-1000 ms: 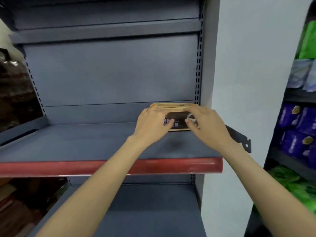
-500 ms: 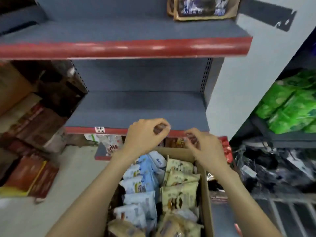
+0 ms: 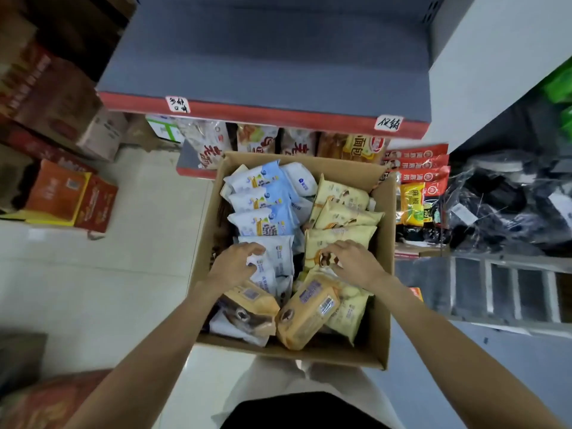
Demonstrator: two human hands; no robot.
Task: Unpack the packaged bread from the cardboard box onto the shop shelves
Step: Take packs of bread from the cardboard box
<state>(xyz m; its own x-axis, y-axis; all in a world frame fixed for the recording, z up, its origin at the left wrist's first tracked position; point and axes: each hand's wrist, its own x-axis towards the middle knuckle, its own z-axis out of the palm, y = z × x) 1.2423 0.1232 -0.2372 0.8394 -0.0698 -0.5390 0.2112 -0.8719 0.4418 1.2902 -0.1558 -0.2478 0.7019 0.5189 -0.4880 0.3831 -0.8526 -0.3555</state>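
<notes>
An open cardboard box (image 3: 383,243) stands on the floor below me, full of packaged bread. Blue-and-white packs (image 3: 263,205) fill its left row and cream packs (image 3: 340,212) its right row. Orange-yellow packs (image 3: 306,311) lie at the near end. My left hand (image 3: 232,267) is down in the box, its fingers and thumb curled on a white pack (image 3: 278,255). My right hand (image 3: 353,261) has its fingers curled on a cream pack (image 3: 325,258) with a brown picture. The grey shelf (image 3: 263,57) with a red front edge is bare above the box.
Other bread bags (image 3: 210,147) sit on the low shelf behind the box. Red and yellow packets (image 3: 418,171) and dark plastic-wrapped goods (image 3: 510,199) lie to the right, beside a metal ladder (image 3: 501,289). Orange and brown cartons (image 3: 65,193) stand on the floor at left.
My view has dropped from the upper shelf, where both hands set a pack down, to the box. Both hands have gone down into it and closed on packs.
</notes>
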